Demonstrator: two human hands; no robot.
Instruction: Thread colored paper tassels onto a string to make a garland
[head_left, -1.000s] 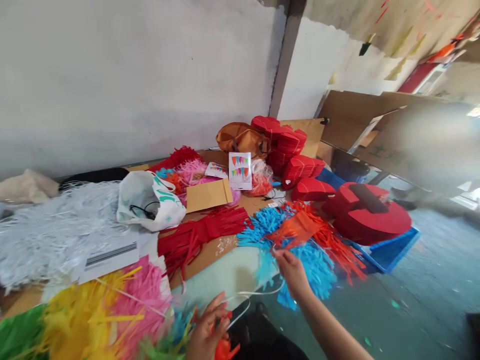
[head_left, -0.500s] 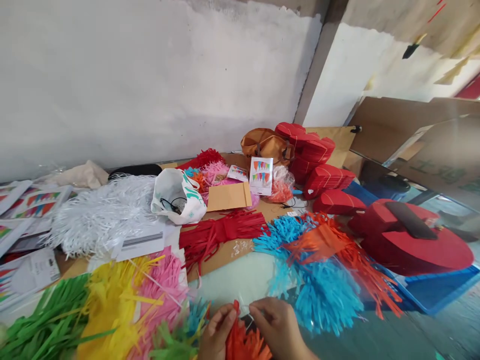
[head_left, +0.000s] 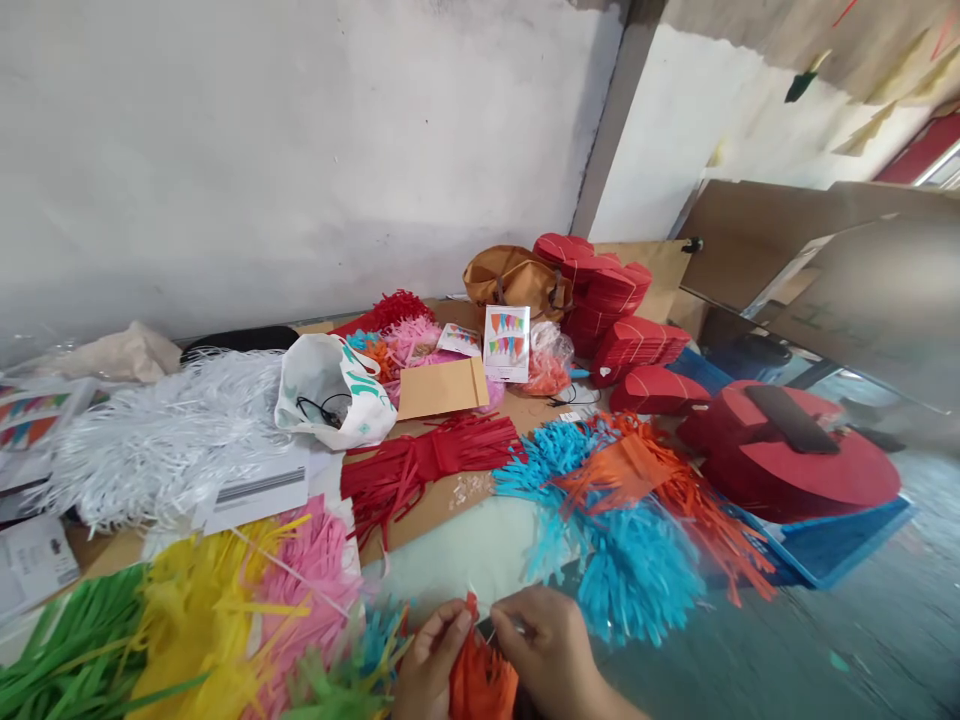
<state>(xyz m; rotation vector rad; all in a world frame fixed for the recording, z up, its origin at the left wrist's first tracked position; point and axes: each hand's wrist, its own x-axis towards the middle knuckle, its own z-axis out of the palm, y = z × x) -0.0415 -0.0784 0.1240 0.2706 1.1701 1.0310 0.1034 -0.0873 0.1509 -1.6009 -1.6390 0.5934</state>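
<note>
At the bottom centre my left hand (head_left: 429, 655) is closed in a pinch on the top of an orange paper tassel (head_left: 481, 682), whose strips hang down between my hands. My right hand (head_left: 551, 645) is closed too, its thumb and forefinger pinching a thin pale string or strip beside the tassel's top. The exact grip is partly hidden by my fingers. A pale green pad (head_left: 442, 560) lies just beyond both hands. Blue tassels (head_left: 637, 575) and orange tassels (head_left: 626, 465) spread out to the right, and a red bundle of strips (head_left: 435, 455) lies ahead.
To the left lie pink (head_left: 311, 570), yellow (head_left: 199, 610), green (head_left: 71, 640) and white strips (head_left: 180, 420). A white bag (head_left: 330, 390) stands behind them. Cardboard (head_left: 442, 388), a printed pack (head_left: 507, 345) and a brown bag (head_left: 517, 278) sit farther back. Red stacks (head_left: 787, 450) and a blue crate (head_left: 847, 550) are right.
The surroundings have shifted left and slightly up in view. My right hand has drawn a little closer to my left. Both keep their pinch at the orange tassel.
</note>
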